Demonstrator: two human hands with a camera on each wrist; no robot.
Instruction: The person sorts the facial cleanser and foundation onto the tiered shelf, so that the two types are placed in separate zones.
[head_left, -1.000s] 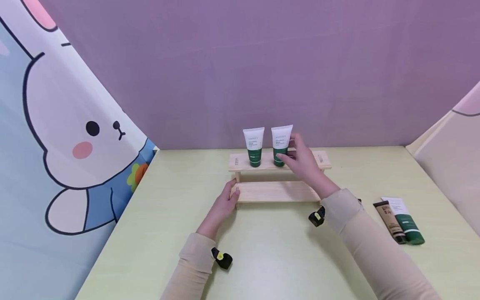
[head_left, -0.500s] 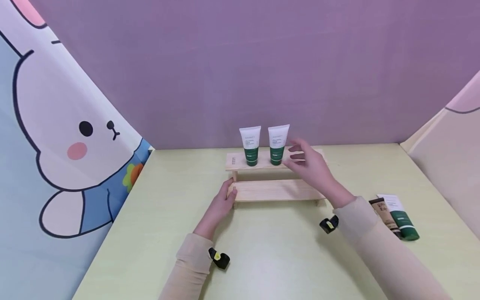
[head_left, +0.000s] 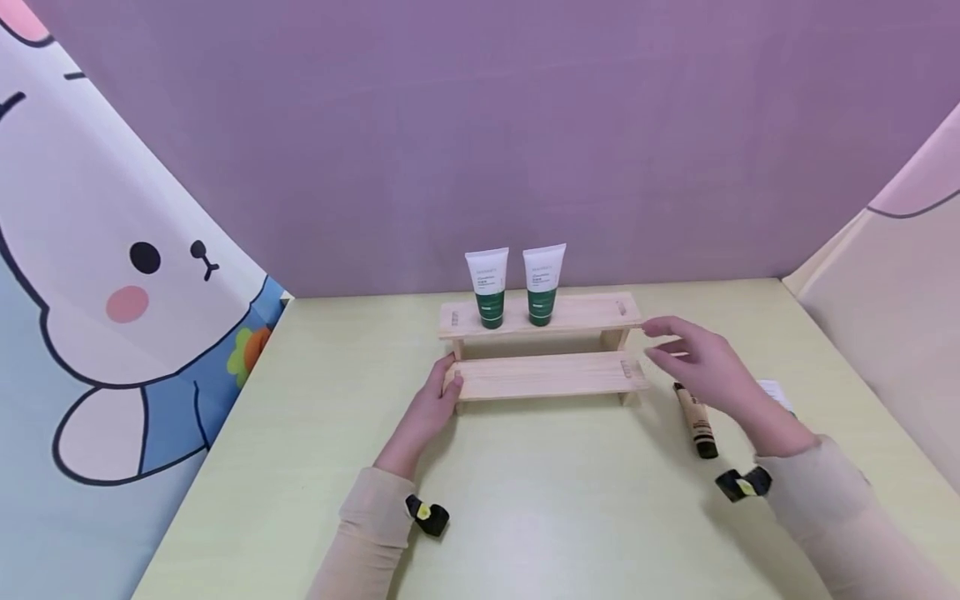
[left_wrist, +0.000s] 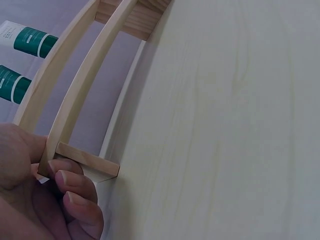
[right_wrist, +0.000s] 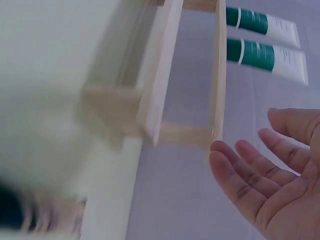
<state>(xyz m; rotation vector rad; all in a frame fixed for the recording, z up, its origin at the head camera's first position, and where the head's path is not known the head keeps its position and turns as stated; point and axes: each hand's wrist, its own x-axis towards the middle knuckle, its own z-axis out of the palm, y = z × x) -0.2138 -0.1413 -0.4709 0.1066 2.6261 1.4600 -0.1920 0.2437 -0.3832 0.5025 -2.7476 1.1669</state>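
Tabletop (head_left: 540,517): pale yellow-green, below the left fingers (left_wrist: 77,185) and the right fingers (right_wrist: 239,187).
Purple backdrop (head_left: 480,125): beyond both sets of fingers, behind the tabletop.
Rabbit-print panel (head_left: 45,533): well to the left of the left fingers, light blue, with a white, pink-cheeked rabbit (head_left: 82,258) and an orange-and-green flower (head_left: 242,357).
Pale side panel (head_left: 900,308): well to the right of the right fingers, pink above a dark curved line.

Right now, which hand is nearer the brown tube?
Right. The right hand hovers near the brown tube; the left hand grips the wooden shelf at its left end, farther away.
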